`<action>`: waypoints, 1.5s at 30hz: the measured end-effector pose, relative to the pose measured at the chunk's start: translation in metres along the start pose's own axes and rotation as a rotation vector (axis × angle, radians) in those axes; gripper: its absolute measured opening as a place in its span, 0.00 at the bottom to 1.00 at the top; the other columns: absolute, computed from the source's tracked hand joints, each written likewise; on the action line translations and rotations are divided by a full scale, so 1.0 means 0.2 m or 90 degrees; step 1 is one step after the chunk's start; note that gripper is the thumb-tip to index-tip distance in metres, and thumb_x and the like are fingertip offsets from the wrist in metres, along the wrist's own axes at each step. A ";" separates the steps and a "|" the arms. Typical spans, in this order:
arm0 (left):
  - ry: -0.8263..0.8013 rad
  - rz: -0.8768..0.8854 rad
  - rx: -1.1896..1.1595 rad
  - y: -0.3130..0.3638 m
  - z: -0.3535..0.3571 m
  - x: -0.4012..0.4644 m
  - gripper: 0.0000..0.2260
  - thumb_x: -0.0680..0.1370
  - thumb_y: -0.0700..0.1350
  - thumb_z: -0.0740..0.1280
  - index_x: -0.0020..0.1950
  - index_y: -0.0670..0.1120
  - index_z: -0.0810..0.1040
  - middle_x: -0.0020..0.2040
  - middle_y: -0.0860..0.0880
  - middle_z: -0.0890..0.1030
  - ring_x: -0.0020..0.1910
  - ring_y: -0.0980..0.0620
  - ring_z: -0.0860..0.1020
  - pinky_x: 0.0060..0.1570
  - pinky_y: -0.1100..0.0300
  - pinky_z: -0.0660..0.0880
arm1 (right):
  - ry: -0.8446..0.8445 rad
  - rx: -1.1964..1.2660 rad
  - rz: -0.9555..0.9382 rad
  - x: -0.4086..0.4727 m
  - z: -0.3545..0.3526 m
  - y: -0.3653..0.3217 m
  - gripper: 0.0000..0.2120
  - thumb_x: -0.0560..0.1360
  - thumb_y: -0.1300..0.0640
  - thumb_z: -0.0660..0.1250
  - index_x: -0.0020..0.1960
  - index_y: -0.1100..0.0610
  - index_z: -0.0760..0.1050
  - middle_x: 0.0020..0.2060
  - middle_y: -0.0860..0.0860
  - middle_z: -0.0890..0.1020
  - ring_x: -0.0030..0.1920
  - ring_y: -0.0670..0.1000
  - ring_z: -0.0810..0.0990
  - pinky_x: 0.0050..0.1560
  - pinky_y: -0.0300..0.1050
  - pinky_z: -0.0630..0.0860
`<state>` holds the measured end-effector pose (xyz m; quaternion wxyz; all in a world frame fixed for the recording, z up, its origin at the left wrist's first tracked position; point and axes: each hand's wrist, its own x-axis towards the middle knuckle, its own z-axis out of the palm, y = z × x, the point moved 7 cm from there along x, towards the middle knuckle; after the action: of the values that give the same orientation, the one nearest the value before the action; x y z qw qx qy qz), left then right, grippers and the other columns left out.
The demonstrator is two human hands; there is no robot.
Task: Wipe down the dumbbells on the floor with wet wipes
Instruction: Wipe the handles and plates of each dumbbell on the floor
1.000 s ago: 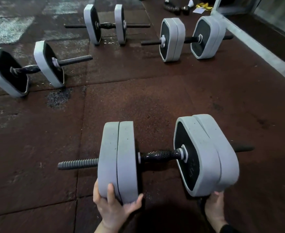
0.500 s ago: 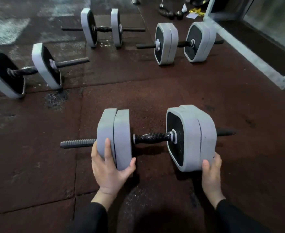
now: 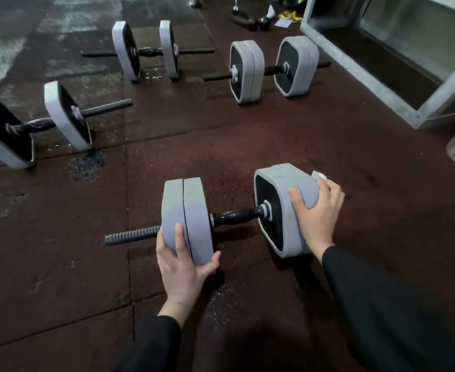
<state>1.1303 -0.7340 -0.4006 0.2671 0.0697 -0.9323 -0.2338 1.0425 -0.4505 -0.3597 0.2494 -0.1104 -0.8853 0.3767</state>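
Note:
The nearest dumbbell (image 3: 237, 214) lies on the dark red rubber floor, with paired grey plates at each end of a black threaded bar. My left hand (image 3: 183, 261) grips the lower near edge of the left plates (image 3: 186, 210), thumb on the inner side and fingers on the outer side. My right hand (image 3: 316, 213) wraps over the right plates (image 3: 285, 189), thumb on the grey rim and fingers round the outer face. A white wet wipe (image 3: 318, 175) peeks out above those fingers, pressed against the plate.
Three more dumbbells lie farther off: one at the left (image 3: 60, 122), one at the back middle (image 3: 145, 51), one at the back right (image 3: 272, 68). A grey metal frame (image 3: 419, 114) borders the right. Black handles (image 3: 250, 21) and paper scraps (image 3: 282, 22) sit at the back.
The nearest dumbbell now sits farther from me. My right hand climbed from the bottom of the right plates to their upper outer side, and the wipe came into view. My left hand kept its grip.

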 end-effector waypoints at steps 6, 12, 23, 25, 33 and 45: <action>-0.118 -0.099 -0.027 0.02 0.00 -0.04 0.52 0.60 0.51 0.79 0.71 0.57 0.44 0.67 0.29 0.59 0.63 0.25 0.65 0.56 0.35 0.70 | 0.017 0.024 -0.020 -0.04 -0.02 0.02 0.34 0.68 0.39 0.61 0.65 0.61 0.71 0.58 0.58 0.73 0.59 0.56 0.67 0.60 0.35 0.58; -0.167 -0.165 -0.001 0.05 -0.07 -0.06 0.49 0.63 0.55 0.77 0.73 0.54 0.47 0.68 0.31 0.60 0.60 0.27 0.69 0.56 0.40 0.71 | -0.005 0.070 -0.031 -0.07 -0.02 0.04 0.35 0.68 0.37 0.62 0.66 0.60 0.70 0.59 0.57 0.72 0.61 0.55 0.66 0.63 0.41 0.61; -0.267 -0.182 -0.005 0.05 -0.09 -0.08 0.55 0.62 0.53 0.78 0.75 0.57 0.41 0.53 0.48 0.56 0.41 0.45 0.72 0.37 0.59 0.67 | 0.088 0.058 -0.061 -0.20 -0.07 0.12 0.34 0.68 0.39 0.64 0.61 0.66 0.72 0.54 0.63 0.74 0.55 0.55 0.66 0.58 0.47 0.65; -0.267 -0.178 -0.015 0.05 -0.09 -0.11 0.56 0.61 0.53 0.79 0.75 0.57 0.41 0.55 0.47 0.57 0.45 0.43 0.74 0.39 0.59 0.69 | 0.120 0.068 -0.068 -0.24 -0.08 0.13 0.36 0.69 0.36 0.63 0.59 0.69 0.72 0.52 0.66 0.74 0.53 0.55 0.66 0.56 0.47 0.65; -0.237 -0.184 -0.030 0.02 -0.08 -0.30 0.54 0.63 0.51 0.78 0.74 0.57 0.41 0.70 0.38 0.50 0.60 0.36 0.72 0.53 0.53 0.73 | 0.147 0.097 -0.089 -0.42 -0.13 0.25 0.41 0.72 0.32 0.58 0.59 0.72 0.69 0.54 0.60 0.69 0.53 0.58 0.66 0.55 0.48 0.65; -0.179 -0.171 -0.196 0.03 -0.16 -0.34 0.32 0.72 0.51 0.70 0.72 0.55 0.59 0.74 0.43 0.50 0.74 0.45 0.55 0.71 0.56 0.56 | 0.079 0.138 -0.036 -0.53 -0.23 0.24 0.33 0.68 0.42 0.66 0.59 0.69 0.71 0.56 0.64 0.70 0.57 0.54 0.65 0.60 0.47 0.66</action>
<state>1.2039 -0.7241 -0.4054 0.1088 0.1184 -0.8961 -0.4138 1.1579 -0.4299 -0.4052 0.3243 -0.0810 -0.8251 0.4555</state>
